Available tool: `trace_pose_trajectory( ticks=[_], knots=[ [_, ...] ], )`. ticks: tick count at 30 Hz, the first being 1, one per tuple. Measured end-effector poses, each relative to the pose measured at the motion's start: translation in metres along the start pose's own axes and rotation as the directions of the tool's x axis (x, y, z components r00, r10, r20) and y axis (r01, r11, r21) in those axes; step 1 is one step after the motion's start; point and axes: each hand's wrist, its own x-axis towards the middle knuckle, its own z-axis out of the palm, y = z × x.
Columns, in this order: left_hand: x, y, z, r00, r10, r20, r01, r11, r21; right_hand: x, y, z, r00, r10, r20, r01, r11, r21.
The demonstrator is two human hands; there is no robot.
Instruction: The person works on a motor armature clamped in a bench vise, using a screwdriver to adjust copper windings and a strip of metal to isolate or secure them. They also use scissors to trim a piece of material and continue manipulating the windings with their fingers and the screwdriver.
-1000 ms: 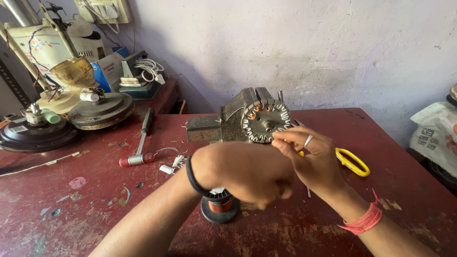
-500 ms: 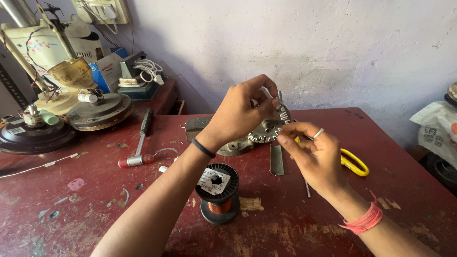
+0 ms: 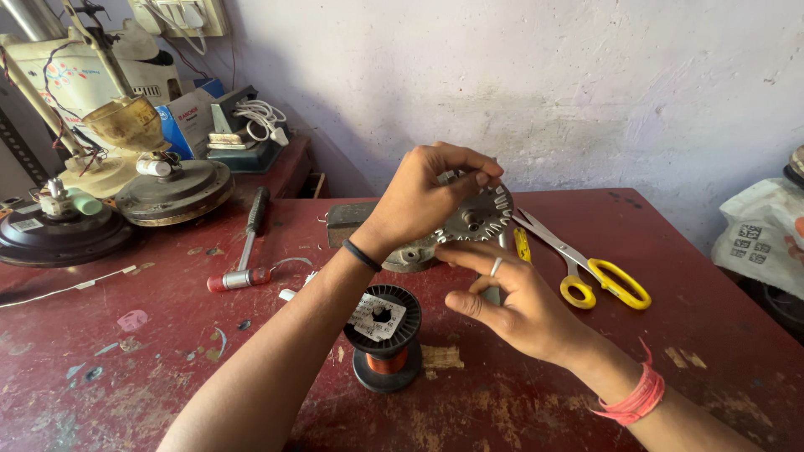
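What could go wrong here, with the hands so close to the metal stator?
The left hand grips the toothed stator; its edges might scratch fingers. The spool of copper wire stands just beneath both forearms and could be knocked over. The scissors lie beside the right hand, so a sweep might hit them.

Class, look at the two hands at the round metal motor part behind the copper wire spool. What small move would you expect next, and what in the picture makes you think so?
Probably the left hand threads or presses something into a slot at the top of the motor part, since its fingertips sit on that rim. The right hand hovers just below, fingers pinched, with the wire spool close by. No wire strand is clear.
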Motion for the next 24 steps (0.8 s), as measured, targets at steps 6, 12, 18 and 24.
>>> trace_pose_trajectory(
  ticks=[6, 12, 18, 24],
  knots=[
    [0.0, -0.005, 0.001, 0.999, -0.006, 0.044, 0.01, 0.997, -0.078, -0.002, 0.003, 0.0, 0.992, 0.094, 0.086, -0.104, 0.989, 0.109],
    [0.0, -0.007, 0.001, 0.995, 0.002, 0.101, 0.006, 0.997, -0.08, -0.002, 0.003, 0.001, 0.985, 0.054, 0.167, -0.075, 0.99, 0.123],
    [0.001, -0.003, 0.0, 0.991, -0.035, 0.127, 0.044, 0.997, -0.064, -0.004, -0.002, 0.004, 0.972, -0.027, 0.232, -0.007, 0.989, 0.147],
    [0.002, 0.005, -0.007, 0.99, -0.103, 0.099, 0.102, 0.995, 0.015, -0.008, 0.001, -0.003, 0.95, 0.012, 0.312, -0.197, 0.797, 0.571]
  ],
)
